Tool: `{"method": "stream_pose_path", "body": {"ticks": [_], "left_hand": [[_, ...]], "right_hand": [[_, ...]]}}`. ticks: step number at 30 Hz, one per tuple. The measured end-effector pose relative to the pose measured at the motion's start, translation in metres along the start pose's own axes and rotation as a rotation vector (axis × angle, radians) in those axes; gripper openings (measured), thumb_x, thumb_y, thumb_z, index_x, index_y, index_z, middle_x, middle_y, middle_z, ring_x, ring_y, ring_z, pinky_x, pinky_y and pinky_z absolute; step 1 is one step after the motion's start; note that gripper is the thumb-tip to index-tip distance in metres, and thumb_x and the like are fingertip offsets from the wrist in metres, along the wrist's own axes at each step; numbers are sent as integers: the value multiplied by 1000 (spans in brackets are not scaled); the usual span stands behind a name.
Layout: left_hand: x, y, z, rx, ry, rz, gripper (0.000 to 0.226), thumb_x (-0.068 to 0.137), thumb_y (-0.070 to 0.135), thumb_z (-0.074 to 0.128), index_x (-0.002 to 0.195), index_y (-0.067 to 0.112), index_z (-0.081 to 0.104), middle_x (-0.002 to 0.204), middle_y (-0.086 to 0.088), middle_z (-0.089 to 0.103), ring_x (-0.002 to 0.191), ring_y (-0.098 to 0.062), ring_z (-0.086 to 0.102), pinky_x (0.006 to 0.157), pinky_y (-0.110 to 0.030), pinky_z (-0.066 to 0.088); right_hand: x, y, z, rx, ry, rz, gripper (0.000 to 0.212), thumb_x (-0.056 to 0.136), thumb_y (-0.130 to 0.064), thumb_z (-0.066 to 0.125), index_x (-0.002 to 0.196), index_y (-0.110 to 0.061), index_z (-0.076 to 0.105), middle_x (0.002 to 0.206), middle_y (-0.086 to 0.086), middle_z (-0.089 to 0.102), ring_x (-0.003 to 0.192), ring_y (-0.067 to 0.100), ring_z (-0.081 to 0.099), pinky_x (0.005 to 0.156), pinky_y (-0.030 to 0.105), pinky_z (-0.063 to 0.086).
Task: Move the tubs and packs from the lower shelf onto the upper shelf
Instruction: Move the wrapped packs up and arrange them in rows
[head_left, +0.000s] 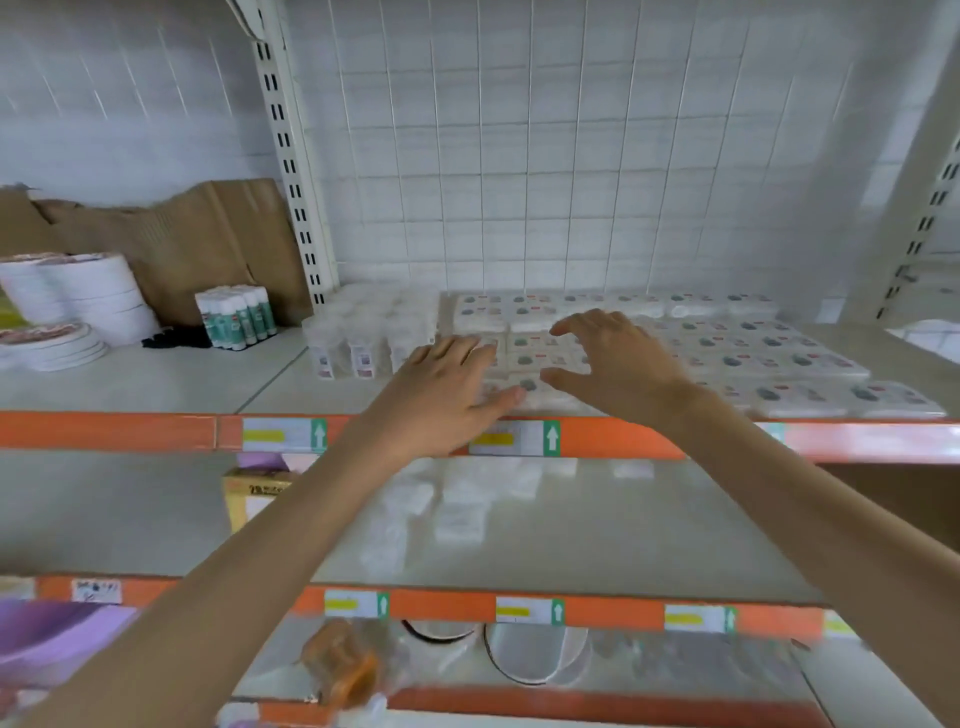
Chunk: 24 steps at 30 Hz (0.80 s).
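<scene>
Grip slack, 2 hands empty, left hand (447, 387) and right hand (621, 364) spread over packs (779, 358) on upper shelf (156, 384), tubs (358, 332) beside

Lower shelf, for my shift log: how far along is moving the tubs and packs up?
Nearly done, it seems. Packs lie in rows on the upper shelf, tubs beside them. The left hand and right hand are open over the front packs, holding nothing. The lower shelf looks almost bare: a yellow box at its left.

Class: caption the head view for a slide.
Over flat white printed packs on the orange-edged upper shelf, beside clear plastic tubs, the left hand and right hand reach.
</scene>
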<state>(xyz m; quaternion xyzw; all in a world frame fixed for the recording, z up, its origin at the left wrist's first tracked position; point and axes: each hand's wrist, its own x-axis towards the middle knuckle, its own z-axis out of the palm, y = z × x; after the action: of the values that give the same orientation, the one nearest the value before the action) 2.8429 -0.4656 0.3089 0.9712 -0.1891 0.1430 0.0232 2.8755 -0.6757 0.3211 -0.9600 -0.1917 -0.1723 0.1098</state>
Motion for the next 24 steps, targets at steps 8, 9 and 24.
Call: {"method": "stream_pose_path", "body": {"ticks": [8, 9, 24], "left_hand": [[-88, 17, 5, -29, 27, 45, 66, 98, 60, 34, 147, 17, 35, 155, -2, 30, 144, -20, 25, 113, -34, 21], [-98, 18, 7, -34, 18, 47, 66, 98, 60, 34, 147, 16, 35, 156, -3, 30, 144, -20, 26, 113, -34, 21], [-152, 13, 98, -35, -257, -53, 74, 96, 65, 24, 145, 11, 38, 150, -6, 38, 140, -23, 31, 110, -33, 24]], "right_hand": [[-98, -52, 6, 23, 8, 63, 49, 91, -43, 61, 134, -23, 50, 137, 0, 50, 131, 22, 41, 103, 35, 36], [-108, -55, 8, 18, 14, 58, 47, 91, -42, 61, 133, -23, 51, 136, 0, 51, 130, 22, 42, 102, 35, 37], [-152, -63, 95, 33, -214, 96, 48, 93, -42, 56, 137, -25, 46, 139, -2, 48, 131, 20, 40, 106, 34, 32]]}}
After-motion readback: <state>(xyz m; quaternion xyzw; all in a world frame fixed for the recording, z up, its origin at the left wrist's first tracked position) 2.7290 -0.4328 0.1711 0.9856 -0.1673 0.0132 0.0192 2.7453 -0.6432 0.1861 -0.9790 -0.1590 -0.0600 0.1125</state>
